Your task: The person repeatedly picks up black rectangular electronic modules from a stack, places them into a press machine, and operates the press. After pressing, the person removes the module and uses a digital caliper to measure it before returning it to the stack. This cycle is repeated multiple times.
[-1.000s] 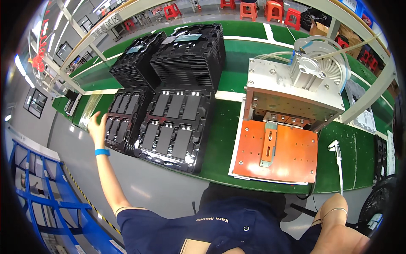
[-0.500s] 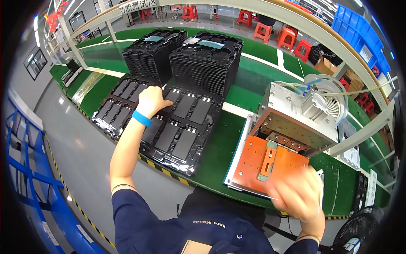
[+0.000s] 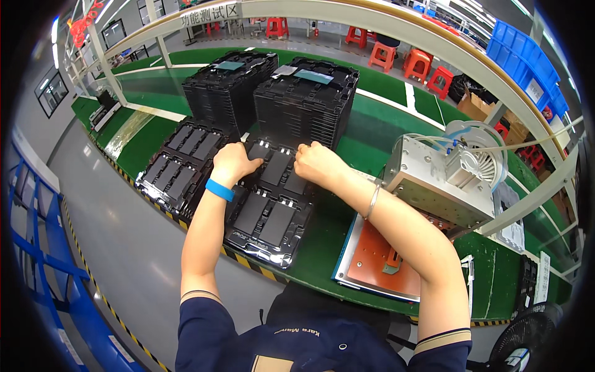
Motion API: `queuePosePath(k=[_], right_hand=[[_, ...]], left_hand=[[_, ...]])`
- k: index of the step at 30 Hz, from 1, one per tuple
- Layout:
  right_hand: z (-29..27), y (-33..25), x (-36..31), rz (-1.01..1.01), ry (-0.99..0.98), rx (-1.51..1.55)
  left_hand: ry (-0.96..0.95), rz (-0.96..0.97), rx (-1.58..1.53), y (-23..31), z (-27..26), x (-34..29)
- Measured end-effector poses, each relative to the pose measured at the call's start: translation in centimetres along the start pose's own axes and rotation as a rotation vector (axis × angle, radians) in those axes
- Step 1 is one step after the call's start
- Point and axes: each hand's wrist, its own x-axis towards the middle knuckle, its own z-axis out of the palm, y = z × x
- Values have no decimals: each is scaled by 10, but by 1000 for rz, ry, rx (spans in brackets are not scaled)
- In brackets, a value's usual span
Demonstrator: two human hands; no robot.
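Observation:
A black plastic tray (image 3: 279, 256) lies in front of me, with flat dark-grey rectangular cells (image 3: 277, 166) in its pockets, small pale tabs at their far ends. My left hand (image 3: 234, 162) rests at the tray's far left part, fingers curled down and thumb pointing right. Over the far right cell, my right hand (image 3: 317, 162) has its fingertips pressed together. What either hand grips is hidden beneath the fingers. A second black tray (image 3: 144, 183) of similar cells lies to the left. Behind them rise two tall stacks of black trays (image 3: 304, 105) (image 3: 220, 93).
On the right stands a metal press fixture (image 3: 434, 180) with tubes and an orange base plate (image 3: 365, 263), partly covered by my right forearm. A black fan (image 3: 527, 338) is at the lower right. A white frame rail (image 3: 297, 11) crosses beyond the green bench (image 3: 322, 235).
My right hand has moved from the orange plate up and left to the tray's far right cell. My left hand stays over the tray, shifted slightly in view.

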Motion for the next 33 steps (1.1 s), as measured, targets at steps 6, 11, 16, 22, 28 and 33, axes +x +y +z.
queuePosePath(k=[6,11,16,22,28,33], right_hand=[[19,4,3,-128,153,-96],[11,3,-3,-118,192,-70],[-32,-8,-23,50,194,-75],[-100,-39,-144,178,495,79],[-120,-85,-275,630,318,159],[-107,-115,-286,907,125,260]], left_hand=[[-12,56,-64,2,-8,-1],[43,96,-311,7,-14,-1],[-41,198,-946,-12,-9,15],[-975,253,-1045,36,-19,-25],[-840,166,-589,64,-29,-45],[-175,708,-292,106,-71,-80]])
